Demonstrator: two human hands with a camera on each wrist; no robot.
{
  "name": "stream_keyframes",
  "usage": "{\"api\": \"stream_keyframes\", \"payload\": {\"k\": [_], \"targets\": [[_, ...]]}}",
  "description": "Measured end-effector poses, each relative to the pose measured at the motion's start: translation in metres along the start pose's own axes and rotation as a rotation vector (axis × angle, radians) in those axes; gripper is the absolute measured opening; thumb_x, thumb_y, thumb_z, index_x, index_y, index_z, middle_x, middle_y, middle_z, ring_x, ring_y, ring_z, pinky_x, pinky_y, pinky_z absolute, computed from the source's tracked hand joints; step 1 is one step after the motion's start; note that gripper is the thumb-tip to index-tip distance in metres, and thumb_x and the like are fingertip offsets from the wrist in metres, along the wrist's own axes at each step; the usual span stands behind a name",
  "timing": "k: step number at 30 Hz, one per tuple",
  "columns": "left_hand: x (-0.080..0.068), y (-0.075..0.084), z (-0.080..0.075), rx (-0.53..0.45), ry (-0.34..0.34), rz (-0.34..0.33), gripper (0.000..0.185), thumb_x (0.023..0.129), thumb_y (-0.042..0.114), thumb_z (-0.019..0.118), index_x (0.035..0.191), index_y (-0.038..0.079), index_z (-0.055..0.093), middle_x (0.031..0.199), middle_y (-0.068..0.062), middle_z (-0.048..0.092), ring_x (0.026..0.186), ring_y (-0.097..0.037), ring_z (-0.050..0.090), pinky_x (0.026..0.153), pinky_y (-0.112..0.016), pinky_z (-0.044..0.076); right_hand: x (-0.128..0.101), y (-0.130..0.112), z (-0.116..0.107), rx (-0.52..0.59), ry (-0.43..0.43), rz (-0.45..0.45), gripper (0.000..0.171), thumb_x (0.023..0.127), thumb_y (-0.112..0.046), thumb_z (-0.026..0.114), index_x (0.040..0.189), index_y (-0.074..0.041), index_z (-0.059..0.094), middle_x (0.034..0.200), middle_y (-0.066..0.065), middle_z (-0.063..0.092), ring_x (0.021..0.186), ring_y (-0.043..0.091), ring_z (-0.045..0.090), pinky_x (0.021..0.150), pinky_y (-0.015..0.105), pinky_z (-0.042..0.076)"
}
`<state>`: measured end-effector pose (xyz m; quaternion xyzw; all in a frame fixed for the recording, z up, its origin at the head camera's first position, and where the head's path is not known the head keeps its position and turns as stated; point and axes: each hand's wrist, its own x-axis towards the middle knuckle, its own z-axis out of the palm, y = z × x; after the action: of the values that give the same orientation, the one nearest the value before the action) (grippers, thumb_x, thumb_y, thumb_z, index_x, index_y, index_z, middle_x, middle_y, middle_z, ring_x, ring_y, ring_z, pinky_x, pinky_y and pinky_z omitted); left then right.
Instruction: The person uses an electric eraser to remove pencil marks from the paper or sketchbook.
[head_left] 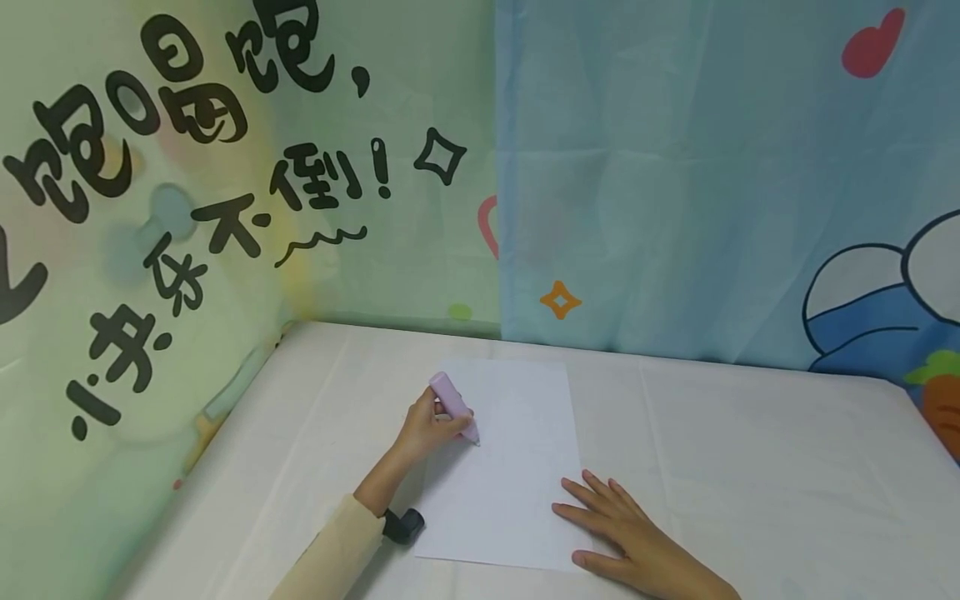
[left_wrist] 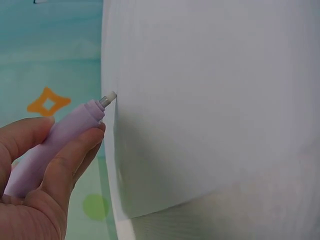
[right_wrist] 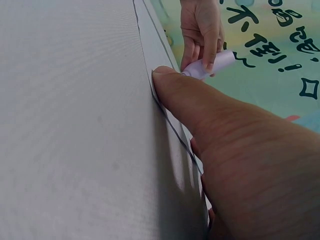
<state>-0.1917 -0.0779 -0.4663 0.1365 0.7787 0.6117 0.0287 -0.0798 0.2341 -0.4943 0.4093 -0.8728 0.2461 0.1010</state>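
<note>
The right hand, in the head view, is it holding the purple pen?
No, the right hand lies flat with straight fingers on the sheet of paper, while the left hand grips the purple pen.

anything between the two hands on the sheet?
Only bare white paper lies between the left hand, which holds the purple pen, and the right hand flat on the sheet's lower right corner. The head view shows it.

The place looked like a makeshift recording corner in a home or a children's room rather than an office or a workshop. A bench (head_left: 750, 467) under a plain white cloth stood against cartoon backdrops: a pale green sheet (head_left: 187, 208) with black Chinese characters on the left, and a blue cloth (head_left: 675, 183) with a heart and a cartoon figure behind.
</note>
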Motion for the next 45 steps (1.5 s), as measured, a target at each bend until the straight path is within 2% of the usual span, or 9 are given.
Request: {"api": "stream_keyframes", "payload": {"k": [3,7,14,32,41,45], "targets": [[0.001,0.003,0.002,0.003,0.011,-0.054,0.038,0.085,-0.002,0.069,0.114,-0.01,0.045,0.106,-0.032,0.065,0.096,-0.041,0.068,0.072,-0.035,0.062,0.0,0.0,0.0,-0.005,0.008,-0.007,0.054,0.091,-0.029,0.068,0.141,-0.019,0.051,0.155,-0.001,0.038,0.148,0.002,0.003,0.118,0.015,-0.006],[0.003,0.004,0.005,-0.003,0.017,-0.085,0.038,0.085,-0.005,0.068,0.115,-0.009,0.045,0.108,-0.032,0.064,0.098,-0.042,0.067,0.073,-0.034,0.062,0.001,0.001,0.0,-0.006,0.01,-0.01,0.054,0.091,-0.028,0.068,0.141,-0.019,0.051,0.155,-0.001,0.037,0.148,0.002,0.003,0.118,0.015,-0.006],[0.003,0.003,0.006,0.01,0.013,-0.065,0.037,0.085,-0.006,0.067,0.114,-0.009,0.044,0.107,-0.032,0.064,0.095,-0.042,0.067,0.072,-0.035,0.062,0.001,0.001,0.0,-0.009,0.004,-0.002,0.054,0.092,-0.029,0.067,0.142,-0.019,0.051,0.155,-0.001,0.038,0.148,0.001,0.002,0.118,0.015,-0.007],[0.007,0.0,0.011,0.014,0.029,-0.072,0.037,0.083,-0.006,0.069,0.113,-0.009,0.046,0.104,-0.032,0.066,0.092,-0.042,0.068,0.07,-0.035,0.062,0.002,0.0,0.0,0.004,-0.012,0.006,0.053,0.092,-0.03,0.066,0.142,-0.019,0.051,0.155,0.0,0.039,0.148,0.0,0.001,0.118,0.014,-0.007],[0.009,0.001,0.015,-0.004,-0.02,-0.052,0.036,0.085,-0.005,0.067,0.113,-0.009,0.045,0.107,-0.032,0.065,0.095,-0.041,0.068,0.071,-0.033,0.062,0.0,0.0,0.0,-0.008,0.003,-0.001,0.054,0.092,-0.029,0.067,0.142,-0.019,0.051,0.155,0.0,0.038,0.148,0.001,0.002,0.118,0.015,-0.007],[0.009,0.002,0.016,0.0,-0.02,-0.073,0.037,0.085,-0.004,0.067,0.114,-0.009,0.045,0.107,-0.032,0.064,0.096,-0.04,0.068,0.071,-0.032,0.062,0.0,0.0,0.0,-0.002,0.01,-0.006,0.054,0.091,-0.028,0.068,0.141,-0.019,0.051,0.154,0.0,0.039,0.148,0.001,0.003,0.118,0.015,-0.006]]}}
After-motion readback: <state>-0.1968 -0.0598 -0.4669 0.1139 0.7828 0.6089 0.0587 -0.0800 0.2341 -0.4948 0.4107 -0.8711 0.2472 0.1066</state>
